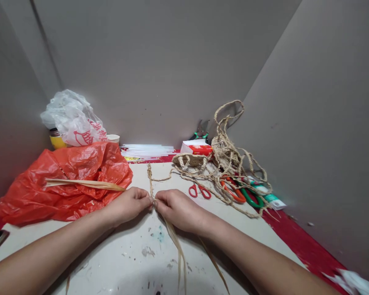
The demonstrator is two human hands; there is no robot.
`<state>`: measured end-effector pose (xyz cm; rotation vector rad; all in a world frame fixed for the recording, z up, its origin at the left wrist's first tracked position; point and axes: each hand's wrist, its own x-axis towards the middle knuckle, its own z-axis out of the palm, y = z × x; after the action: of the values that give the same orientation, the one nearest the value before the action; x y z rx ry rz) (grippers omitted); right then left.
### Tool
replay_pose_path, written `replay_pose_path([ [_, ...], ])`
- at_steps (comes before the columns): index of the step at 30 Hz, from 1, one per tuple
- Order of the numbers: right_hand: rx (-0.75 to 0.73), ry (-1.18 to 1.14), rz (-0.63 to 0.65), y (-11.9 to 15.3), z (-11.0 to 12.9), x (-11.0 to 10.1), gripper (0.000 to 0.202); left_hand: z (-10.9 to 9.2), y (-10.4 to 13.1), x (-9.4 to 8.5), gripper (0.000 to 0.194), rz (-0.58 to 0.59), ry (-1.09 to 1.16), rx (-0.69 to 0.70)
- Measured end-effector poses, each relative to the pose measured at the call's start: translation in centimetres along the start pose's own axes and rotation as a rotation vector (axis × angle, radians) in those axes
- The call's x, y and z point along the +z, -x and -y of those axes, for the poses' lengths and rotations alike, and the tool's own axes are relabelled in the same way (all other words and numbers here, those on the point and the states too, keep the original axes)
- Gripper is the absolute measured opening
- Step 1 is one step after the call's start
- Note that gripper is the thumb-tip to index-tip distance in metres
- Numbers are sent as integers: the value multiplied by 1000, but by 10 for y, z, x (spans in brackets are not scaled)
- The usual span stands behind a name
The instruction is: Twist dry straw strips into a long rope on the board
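Note:
My left hand (135,205) and my right hand (174,208) meet at the middle of the board, each pinching the lower end of a braided straw cord (150,180). Loose flat straw strands (175,239) hang from the grip toward me, below my right hand. The finished braid runs away from my fingers, and a thin stretch of it leads right to a tangled heap of braided cord (230,151). Just behind my left wrist, a bundle of dry straw strips (86,184) lies on a red plastic bag (64,200).
Red-handled scissors (199,191) lie right of my hands, near orange (233,190) and green handles (252,200). A small red-and-white box (197,147), pruning shears (200,133), clear sticks (147,150) and a white cup (113,138) stand at the back. Grey walls enclose the table.

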<state>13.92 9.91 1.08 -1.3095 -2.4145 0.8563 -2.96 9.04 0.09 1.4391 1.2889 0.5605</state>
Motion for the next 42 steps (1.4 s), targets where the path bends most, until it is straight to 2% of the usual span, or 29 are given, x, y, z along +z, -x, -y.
replay_pose_path([
  [4, 0, 179, -33, 6, 7, -1, 24, -6, 4, 3, 19, 47, 134, -108],
  [8, 23, 222, -44, 8, 7, -7, 27, 2, 0, 4, 20, -10, 125, -33],
  [12, 51, 104, -16, 7, 7, -12, 26, 12, -4, 6, 23, -51, 87, 37],
  [16, 65, -93, 107, 10, 14, -7, 25, 6, -1, 8, 21, -41, 215, -9],
  [21, 54, 151, 86, 24, 29, 8, 26, -5, 6, 8, 25, 24, 392, -61],
  [23, 56, 246, 81, 30, 35, 8, 27, -7, 7, 8, 20, 40, 410, -71],
  [25, 2, 259, 148, 35, 38, 1, 25, -8, 7, 7, 16, 40, 418, -73],
  [27, -66, 173, 234, 36, 38, -9, 24, -9, 7, 5, 17, 44, 438, -64],
  [28, -80, 102, 231, 34, 35, -14, 27, -9, 7, 4, 19, 57, 452, -57],
  [29, -71, 26, 172, 31, 32, -18, 29, -10, 7, 2, 21, 74, 465, -48],
  [32, -3, -193, -172, 15, 20, -20, 25, -11, 8, -3, 25, 124, 488, -39],
  [33, 16, -291, -213, 9, 16, -18, 21, -11, 9, -4, 25, 140, 488, -37],
  [34, 44, -411, -188, 4, 12, -14, 19, -11, 9, -4, 24, 156, 484, -33],
  [37, 169, -768, 75, -4, 4, -1, 21, -10, 8, -5, 23, 194, 453, -15],
  [38, 208, -823, 120, -5, 3, 2, 22, -9, 8, -5, 23, 188, 443, -15],
  [42, 243, -694, 120, -6, -3, 0, 26, -2, 4, -3, 24, 131, 346, 0],
])
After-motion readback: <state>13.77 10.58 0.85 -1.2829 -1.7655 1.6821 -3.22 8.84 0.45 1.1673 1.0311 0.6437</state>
